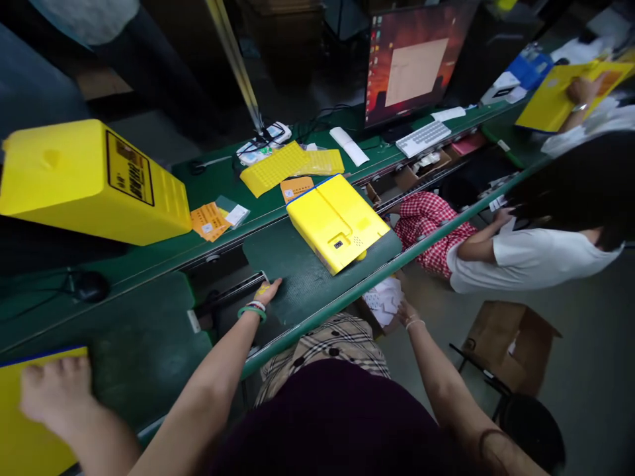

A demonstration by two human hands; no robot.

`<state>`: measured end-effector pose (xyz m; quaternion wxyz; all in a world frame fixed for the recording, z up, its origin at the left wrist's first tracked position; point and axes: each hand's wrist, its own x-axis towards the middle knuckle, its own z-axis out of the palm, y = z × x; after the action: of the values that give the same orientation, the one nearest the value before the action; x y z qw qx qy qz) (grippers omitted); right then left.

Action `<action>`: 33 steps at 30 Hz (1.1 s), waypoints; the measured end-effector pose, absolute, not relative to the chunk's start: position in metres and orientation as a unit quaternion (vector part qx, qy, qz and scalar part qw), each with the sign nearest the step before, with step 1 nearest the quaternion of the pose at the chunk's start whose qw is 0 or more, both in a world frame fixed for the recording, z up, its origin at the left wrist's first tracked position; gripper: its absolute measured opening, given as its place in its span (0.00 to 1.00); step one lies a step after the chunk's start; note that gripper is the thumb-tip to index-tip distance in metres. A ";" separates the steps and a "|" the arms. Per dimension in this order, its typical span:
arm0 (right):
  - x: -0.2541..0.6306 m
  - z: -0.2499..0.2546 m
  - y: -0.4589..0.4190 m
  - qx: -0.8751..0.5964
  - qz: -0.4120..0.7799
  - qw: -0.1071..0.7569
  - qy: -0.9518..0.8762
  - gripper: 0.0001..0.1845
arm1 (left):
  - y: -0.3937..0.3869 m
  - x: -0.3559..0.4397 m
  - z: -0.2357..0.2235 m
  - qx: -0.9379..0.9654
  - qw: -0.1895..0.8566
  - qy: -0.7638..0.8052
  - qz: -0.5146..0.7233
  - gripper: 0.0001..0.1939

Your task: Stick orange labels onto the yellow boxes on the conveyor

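Observation:
My left hand (266, 292) is at the left edge of a green board (297, 284) on the line, thumb on top and fingers wrapped under, mostly out of sight. A green bangle and beads circle that wrist. On the board lies a yellow case (340, 221) with a blue edge, a small recessed latch and a patch of holes. Below the bench rail my right hand (407, 313) reaches down to white folded papers (384, 299) in a carton (376, 325); its fingers close on the papers' right edge, partly hidden.
A large yellow bin (59, 185) with a black label stands on the bench left. Orange cards (209, 221), yellow sheets (275, 168), a keyboard (423, 139) and a monitor (411, 66) lie behind. A co-worker's hand (57, 387) touches another yellow case; a seated person (526, 258) is at right.

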<state>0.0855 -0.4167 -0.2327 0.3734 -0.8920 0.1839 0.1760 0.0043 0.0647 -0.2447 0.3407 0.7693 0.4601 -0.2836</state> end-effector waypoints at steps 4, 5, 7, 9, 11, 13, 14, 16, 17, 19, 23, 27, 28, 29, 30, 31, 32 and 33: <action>0.077 -0.239 -0.409 -0.802 0.327 0.399 0.302 0.15 | 0.033 0.041 -0.241 0.764 0.392 0.429 -0.282 0.31; 0.073 -0.239 -0.403 -0.785 0.352 0.406 0.309 0.14 | 0.023 0.051 -0.239 0.759 0.408 0.423 -0.279 0.31; 0.066 -0.237 -0.387 -0.762 0.389 0.423 0.300 0.11 | 0.004 0.071 -0.235 0.749 0.446 0.410 -0.268 0.31; 0.065 -0.233 -0.369 -0.754 0.408 0.444 0.262 0.09 | -0.017 0.089 -0.227 0.737 0.487 0.396 -0.250 0.32; 0.071 -0.229 -0.350 -0.755 0.417 0.463 0.204 0.10 | -0.038 0.106 -0.217 0.724 0.530 0.378 -0.227 0.32; 0.085 -0.225 -0.332 -0.762 0.418 0.476 0.136 0.13 | -0.057 0.120 -0.205 0.713 0.575 0.349 -0.200 0.32; 0.095 -0.222 -0.324 -0.766 0.416 0.480 0.101 0.15 | -0.066 0.126 -0.199 0.708 0.596 0.331 -0.185 0.31; 0.120 -0.219 -0.307 -0.775 0.409 0.481 0.032 0.20 | -0.078 0.133 -0.188 0.702 0.628 0.299 -0.153 0.29; 0.135 -0.218 -0.298 -0.780 0.404 0.479 -0.001 0.22 | -0.081 0.134 -0.182 0.700 0.638 0.288 -0.137 0.27; 0.169 -0.217 -0.277 -0.792 0.390 0.465 -0.068 0.25 | -0.080 0.128 -0.169 0.698 0.650 0.278 -0.110 0.24; 0.251 -0.218 -0.213 -0.819 0.350 0.407 -0.199 0.21 | -0.058 0.084 -0.129 0.692 0.661 0.283 -0.062 0.19; 0.322 -0.221 -0.115 -0.840 0.307 0.319 -0.314 0.15 | -0.017 0.014 -0.079 0.710 0.596 0.371 0.060 0.20; 0.334 -0.222 -0.090 -0.844 0.295 0.292 -0.339 0.16 | -0.003 -0.004 -0.070 0.724 0.542 0.416 0.101 0.20; 0.344 -0.223 -0.065 -0.848 0.282 0.264 -0.363 0.16 | 0.011 -0.021 -0.064 0.737 0.467 0.466 0.146 0.20; 0.351 -0.225 -0.043 -0.852 0.267 0.234 -0.385 0.17 | 0.025 -0.038 -0.061 0.744 0.380 0.516 0.187 0.21; 0.356 -0.227 -0.023 -0.854 0.252 0.204 -0.406 0.20 | 0.039 -0.054 -0.062 0.747 0.295 0.556 0.213 0.23; 0.360 -0.229 -0.007 -0.856 0.236 0.174 -0.425 0.24 | 0.052 -0.069 -0.066 0.745 0.229 0.588 0.218 0.26; 0.362 -0.232 0.005 -0.857 0.222 0.144 -0.442 0.27 | 0.061 -0.082 -0.072 0.738 0.186 0.615 0.206 0.29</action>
<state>0.3623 0.0054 -0.2320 0.1445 -0.8571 -0.4420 0.2216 -0.0817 0.0615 -0.0723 0.1864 0.7380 0.6151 0.2056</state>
